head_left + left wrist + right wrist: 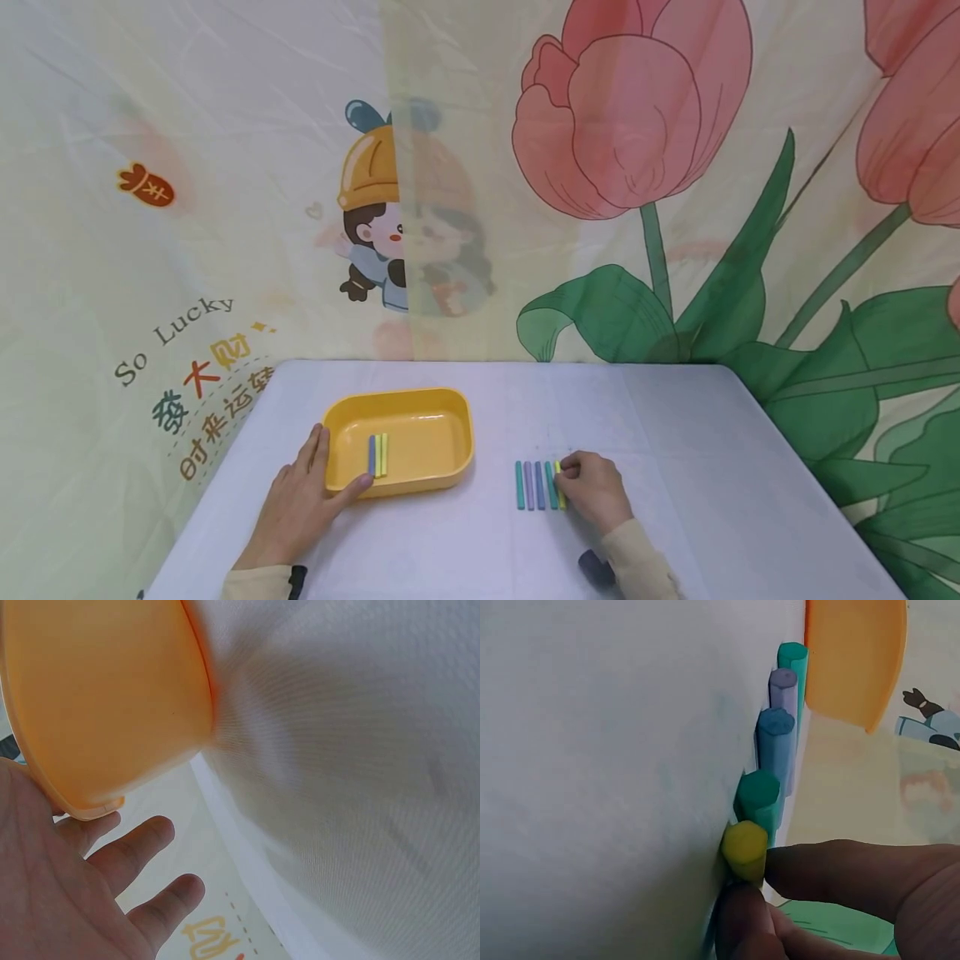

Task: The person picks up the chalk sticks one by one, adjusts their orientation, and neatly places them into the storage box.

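Left hand (300, 497): rested unclenched against the yellow tray (401, 394)
Right hand (596, 490): pinched a yellow stick (745, 849)
Row: 4 sticks (539, 486) lay left of the right hand
Tray: held 3 sticks (378, 456) beside the left thumb

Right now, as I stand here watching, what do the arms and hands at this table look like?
They are a person's, not a machine's. The left hand and right hand wear no gloves. The left sleeve and right sleeve are plain beige. A black band shows at the left one's edge, a dark rounded piece beside the right.
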Demonstrator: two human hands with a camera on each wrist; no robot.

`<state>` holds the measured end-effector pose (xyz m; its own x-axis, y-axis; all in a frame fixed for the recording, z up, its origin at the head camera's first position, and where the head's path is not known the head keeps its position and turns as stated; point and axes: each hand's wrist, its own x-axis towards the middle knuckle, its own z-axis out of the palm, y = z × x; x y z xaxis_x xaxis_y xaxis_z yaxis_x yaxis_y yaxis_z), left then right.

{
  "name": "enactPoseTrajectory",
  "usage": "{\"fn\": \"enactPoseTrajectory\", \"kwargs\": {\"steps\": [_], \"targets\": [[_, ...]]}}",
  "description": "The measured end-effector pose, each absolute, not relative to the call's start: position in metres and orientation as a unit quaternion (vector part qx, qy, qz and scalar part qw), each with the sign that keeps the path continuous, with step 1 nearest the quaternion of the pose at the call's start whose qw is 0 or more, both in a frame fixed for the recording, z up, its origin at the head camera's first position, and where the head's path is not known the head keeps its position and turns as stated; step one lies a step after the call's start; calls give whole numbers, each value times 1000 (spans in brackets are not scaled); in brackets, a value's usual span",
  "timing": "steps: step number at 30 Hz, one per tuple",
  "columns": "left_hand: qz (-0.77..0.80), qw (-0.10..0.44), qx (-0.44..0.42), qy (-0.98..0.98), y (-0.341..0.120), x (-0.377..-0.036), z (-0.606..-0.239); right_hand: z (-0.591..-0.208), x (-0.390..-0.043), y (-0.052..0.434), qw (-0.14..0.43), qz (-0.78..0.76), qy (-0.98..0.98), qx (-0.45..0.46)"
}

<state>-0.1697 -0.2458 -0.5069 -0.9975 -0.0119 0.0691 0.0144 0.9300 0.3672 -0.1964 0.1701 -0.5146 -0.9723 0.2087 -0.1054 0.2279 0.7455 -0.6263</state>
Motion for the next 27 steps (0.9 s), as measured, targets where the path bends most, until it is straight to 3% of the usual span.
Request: {"fn": "enactPoseTrajectory", "kwargs": {"steps": [11,27], "targets": [[-188,37,1,-981,-245,-170,-507,-512,-200,168,-16,-314,944,97],[-192,43,-5,-980,-246,-171,-509,-515,-204,173,-3,-326,941,96]]}}
